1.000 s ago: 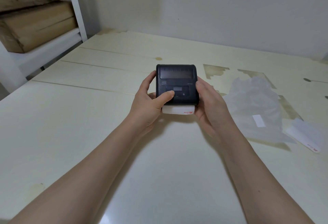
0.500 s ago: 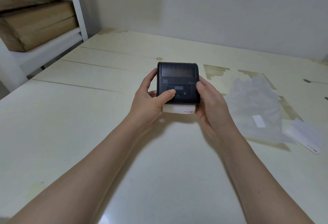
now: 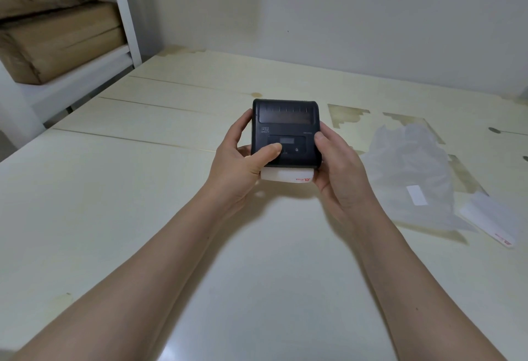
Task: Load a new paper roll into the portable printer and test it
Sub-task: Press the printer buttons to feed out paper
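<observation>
A black portable printer (image 3: 285, 120) is held above the pale table (image 3: 143, 203) between both hands, its lid closed. A short strip of white paper (image 3: 285, 175) with red print sticks out of its near edge. My left hand (image 3: 240, 166) grips the printer's left side, and its thumb rests on the button panel by the small screen. My right hand (image 3: 340, 172) holds the right side, thumb on the top edge of the casing. The paper roll itself is hidden inside the printer.
A crumpled clear plastic bag (image 3: 411, 172) lies on the table to the right. Beside it lies a loose white paper slip (image 3: 491, 220) with red print. A white shelf (image 3: 125, 11) holding wrapped brown packages (image 3: 57, 43) stands at the far left.
The printer and both hands have shifted very slightly up and to the right. The left thumb stays on the button panel.
</observation>
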The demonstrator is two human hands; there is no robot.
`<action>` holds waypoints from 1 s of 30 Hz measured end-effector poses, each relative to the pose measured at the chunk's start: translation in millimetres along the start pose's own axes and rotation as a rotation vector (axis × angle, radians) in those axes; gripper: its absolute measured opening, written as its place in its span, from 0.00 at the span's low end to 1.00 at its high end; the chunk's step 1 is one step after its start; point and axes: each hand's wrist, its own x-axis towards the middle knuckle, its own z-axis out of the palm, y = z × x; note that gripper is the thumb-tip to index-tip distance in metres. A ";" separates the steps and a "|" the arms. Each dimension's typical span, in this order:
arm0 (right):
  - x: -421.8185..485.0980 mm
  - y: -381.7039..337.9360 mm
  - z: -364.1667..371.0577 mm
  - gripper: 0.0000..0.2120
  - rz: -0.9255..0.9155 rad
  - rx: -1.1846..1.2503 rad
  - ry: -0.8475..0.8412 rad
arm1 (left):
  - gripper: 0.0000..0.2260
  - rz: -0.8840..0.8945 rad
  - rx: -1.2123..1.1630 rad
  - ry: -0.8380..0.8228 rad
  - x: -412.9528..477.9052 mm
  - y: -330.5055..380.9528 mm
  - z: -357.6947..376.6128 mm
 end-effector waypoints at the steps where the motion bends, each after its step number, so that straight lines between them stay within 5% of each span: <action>1: -0.1 0.0 -0.2 0.17 0.001 0.000 -0.001 | 0.33 0.001 0.000 0.000 0.3 -0.3 -0.1; 30: -3.1 -1.2 -3.2 0.23 -0.007 -0.005 0.000 | 0.35 0.015 -0.038 -0.080 1.4 -1.7 -4.2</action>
